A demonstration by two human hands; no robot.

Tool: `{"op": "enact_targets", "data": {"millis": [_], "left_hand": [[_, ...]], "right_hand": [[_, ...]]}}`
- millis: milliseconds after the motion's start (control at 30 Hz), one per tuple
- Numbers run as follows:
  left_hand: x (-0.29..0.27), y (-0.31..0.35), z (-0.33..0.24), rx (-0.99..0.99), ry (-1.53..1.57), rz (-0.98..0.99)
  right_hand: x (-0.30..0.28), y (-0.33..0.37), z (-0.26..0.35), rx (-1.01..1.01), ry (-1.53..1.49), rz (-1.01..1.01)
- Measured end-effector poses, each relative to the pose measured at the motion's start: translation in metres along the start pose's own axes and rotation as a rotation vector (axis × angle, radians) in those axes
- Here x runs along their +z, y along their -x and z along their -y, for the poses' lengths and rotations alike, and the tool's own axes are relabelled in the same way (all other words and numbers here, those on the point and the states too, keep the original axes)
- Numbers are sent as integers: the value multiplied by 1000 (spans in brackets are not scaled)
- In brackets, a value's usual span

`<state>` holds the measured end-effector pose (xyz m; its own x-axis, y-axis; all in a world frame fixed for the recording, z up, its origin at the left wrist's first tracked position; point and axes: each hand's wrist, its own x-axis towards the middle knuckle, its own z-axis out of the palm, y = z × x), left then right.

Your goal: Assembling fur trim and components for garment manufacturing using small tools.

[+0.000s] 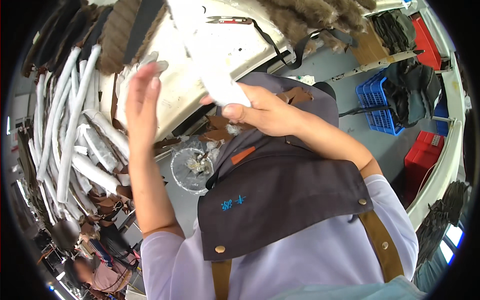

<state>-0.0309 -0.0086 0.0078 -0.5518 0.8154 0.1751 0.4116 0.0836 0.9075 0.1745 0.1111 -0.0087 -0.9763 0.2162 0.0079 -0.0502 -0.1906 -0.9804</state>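
My right hand (265, 111) is closed on the lower end of a long white strip (220, 82), with the thumb on top. From there the strip runs up and away over the pale worktable (175, 97), its upper part washed out by glare. My left hand (142, 92) is raised above the table's left part, apart from the strip. Its fingers stretch upward, slightly blurred, and some are hidden behind the thumb side. Pale grey coverings (161, 65) show at its fingertips. I see nothing held in it.
Long white rolls (75, 125) and brown fur pieces (117, 37) crowd the left. A tool with a red-marked handle (230, 20) lies at the table's far side. Below the edge hangs a clear plastic bag (190, 170) with scraps. A blue crate (372, 102) and red box (424, 155) stand right.
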Motion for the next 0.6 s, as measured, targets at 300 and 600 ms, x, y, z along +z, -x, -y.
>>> {"op": "enact_targets", "data": {"millis": [300,600], "left_hand": [[37,-6,-31,-114,978,-32],[39,-4,24,-525,1607,-185]], "right_hand": [[-29,-34,9,-255,751,-94],[-95,-115,18,-190,1859,-344]]}}
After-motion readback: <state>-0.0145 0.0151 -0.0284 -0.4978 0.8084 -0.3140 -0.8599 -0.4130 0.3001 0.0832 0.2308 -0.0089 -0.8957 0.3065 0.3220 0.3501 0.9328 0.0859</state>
